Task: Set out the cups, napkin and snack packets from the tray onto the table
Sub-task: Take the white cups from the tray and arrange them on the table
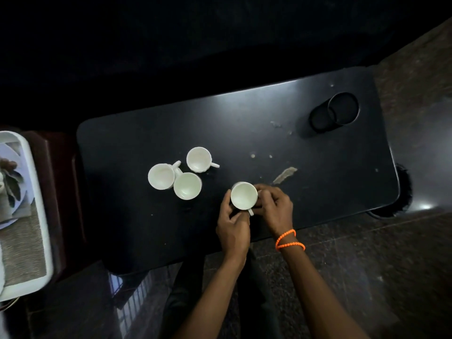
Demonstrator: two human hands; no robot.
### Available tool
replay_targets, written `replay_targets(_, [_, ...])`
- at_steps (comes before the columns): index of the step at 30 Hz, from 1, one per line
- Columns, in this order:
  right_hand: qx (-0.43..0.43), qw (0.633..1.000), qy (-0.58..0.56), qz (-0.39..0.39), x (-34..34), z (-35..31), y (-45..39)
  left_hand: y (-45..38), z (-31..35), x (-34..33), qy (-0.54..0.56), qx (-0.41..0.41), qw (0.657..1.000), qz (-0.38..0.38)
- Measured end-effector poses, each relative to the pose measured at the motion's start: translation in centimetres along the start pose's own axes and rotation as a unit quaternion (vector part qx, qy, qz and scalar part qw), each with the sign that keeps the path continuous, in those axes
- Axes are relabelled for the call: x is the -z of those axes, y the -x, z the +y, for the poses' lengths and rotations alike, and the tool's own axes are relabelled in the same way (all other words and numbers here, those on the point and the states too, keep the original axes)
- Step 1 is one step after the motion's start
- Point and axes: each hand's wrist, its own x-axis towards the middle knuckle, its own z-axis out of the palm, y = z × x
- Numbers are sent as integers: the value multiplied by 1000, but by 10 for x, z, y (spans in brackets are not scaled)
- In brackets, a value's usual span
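A white cup (244, 195) sits upright near the front edge of the black table (122, 148), its handle pointing toward me. My left hand (232, 228) cups its left side and my right hand (275, 206) wraps its right side. Three more white cups stand upright in a cluster to the left: one (161, 176) at the left, one (187, 185) in front and one (199, 158) behind. The white tray (36, 192) lies at the far left on a dark stand, with a plate and woven mat blurred inside it.
A black round holder (335, 111) stands at the table's back right. Pale smears and crumbs (285, 174) mark the tabletop right of the held cup. Dark polished floor lies in front and to the right. My legs are under the table's front edge.
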Motion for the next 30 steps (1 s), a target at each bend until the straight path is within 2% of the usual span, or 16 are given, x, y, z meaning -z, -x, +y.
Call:
replay_targets(10, [-78, 990, -89, 74, 49, 41, 13, 33, -35, -26, -67, -34, 994, -74])
replay_targets(15, [-83, 989, -93, 78, 55, 45, 13, 28, -44, -28, -111, -34, 990, -85])
replay_targets(19, [-75, 992, -77, 71, 53, 47, 15, 24, -50, -26, -107, -39, 990, -84])
replay_targets(21, [-55, 994, -34, 83, 51, 44, 18, 19, -49, -21, -78, -21, 993, -82])
replay_targets(24, [51, 983, 84, 154, 49, 30, 22, 3, -38, 1, 34, 46, 998, -7])
replay_targets(26, [126, 969, 109, 181, 39, 13, 21, -10, -24, 24, 127, 74, 987, 58])
replay_targets(28, [184, 966, 103, 146, 16, -7, 20, -21, -6, 46, 181, 69, 975, 110])
replay_targets(30, [216, 971, 87, 61, -20, -26, 19, -30, 10, 61, 208, 39, 965, 153])
